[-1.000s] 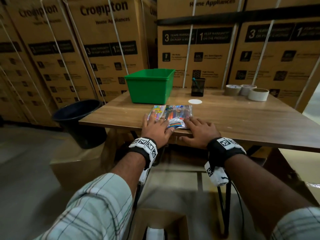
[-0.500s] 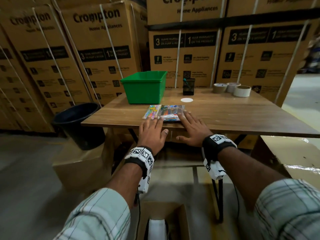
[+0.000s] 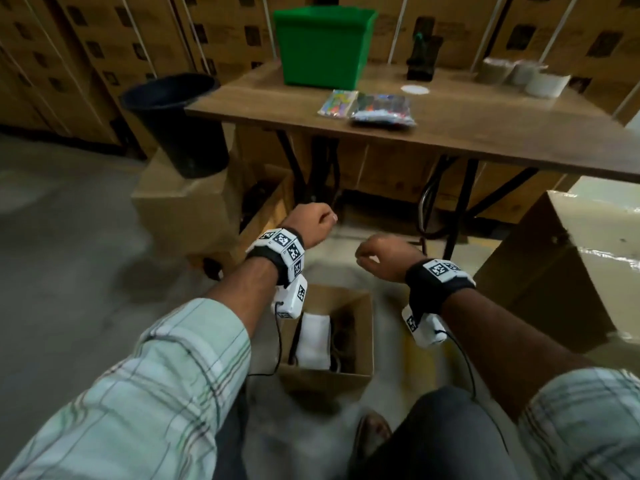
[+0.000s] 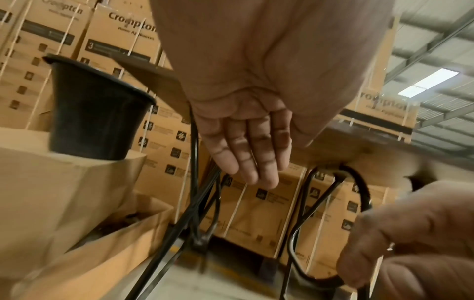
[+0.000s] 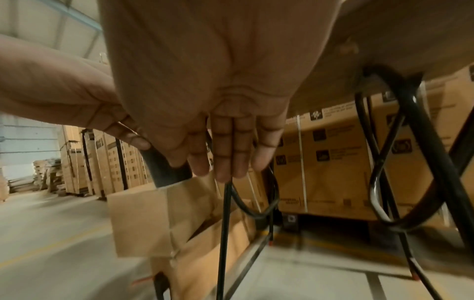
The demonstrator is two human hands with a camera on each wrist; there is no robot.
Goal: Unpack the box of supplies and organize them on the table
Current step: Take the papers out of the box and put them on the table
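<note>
Both hands hang empty over the open brown cardboard box (image 3: 327, 341) on the floor at 6 o'clock of the wooden tabletop (image 3: 450, 126). The left hand (image 3: 310, 225) and right hand (image 3: 384, 258) each have a slack grip, fingers loosely curled round nothing, likely poised to reach into the box, where a white packet (image 3: 313, 341) waits. Two colourful plastic stationery packs (image 3: 367, 107) lie side by side on the tabletop, grouped in front of the green plastic bin (image 3: 322, 46)
</note>
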